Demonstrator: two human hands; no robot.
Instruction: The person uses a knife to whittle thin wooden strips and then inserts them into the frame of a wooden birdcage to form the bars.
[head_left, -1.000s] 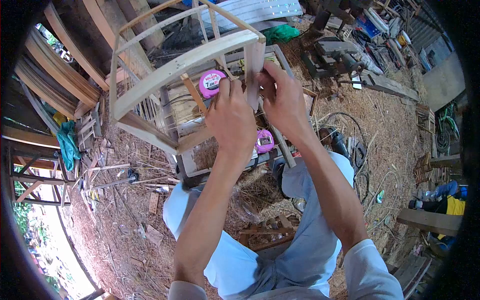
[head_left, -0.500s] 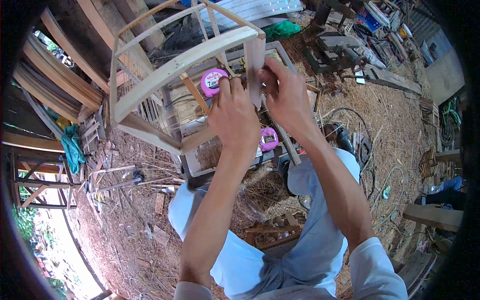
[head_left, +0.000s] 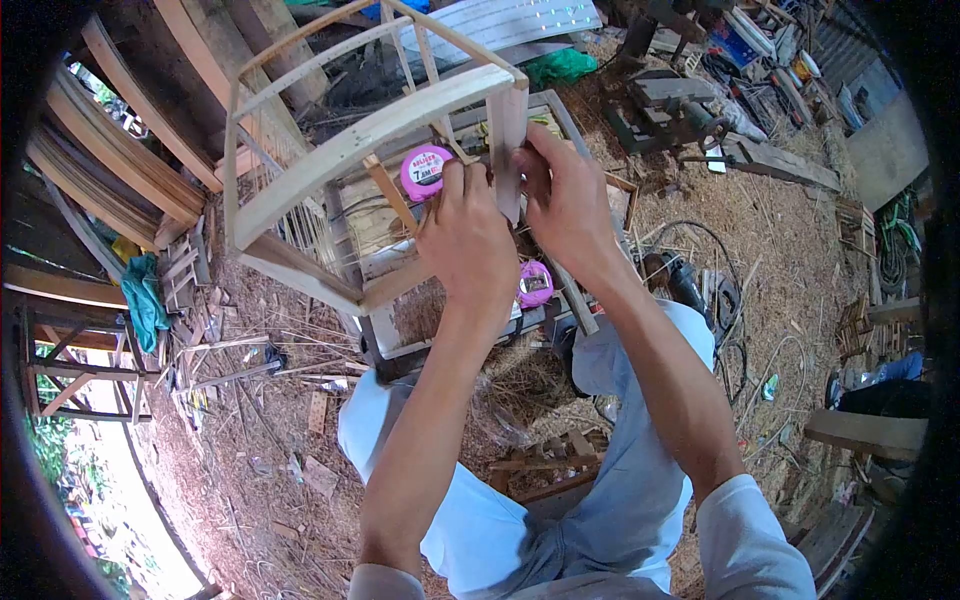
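Note:
A pale wooden frame (head_left: pixel 375 120) with curved rails and thin spindles stands tilted over a low work table (head_left: pixel 410 340). My left hand (head_left: pixel 468 240) has its fingers curled over the frame's lower rail near the upright post; its fingertips are partly hidden. On the other side of the flat post (head_left: pixel 508 150), my right hand (head_left: pixel 572 200) is closed, with thumb and fingers against the post's edge. A pink tape measure (head_left: pixel 425 172) lies just beyond my left knuckles. Another pink tape measure (head_left: pixel 535 284) sits on the table between my wrists.
Curved wooden pieces (head_left: pixel 120 150) lean at the left. A power tool (head_left: pixel 685 285) with a black cord lies on the sawdust floor right of my knee. A metal vise-like device (head_left: pixel 680 110) stands at the upper right. Wood scraps (head_left: pixel 570 450) lie between my legs.
The frame and both hands keep nearly the same places. My right hand has shifted slightly against the post, and the view has moved a little.

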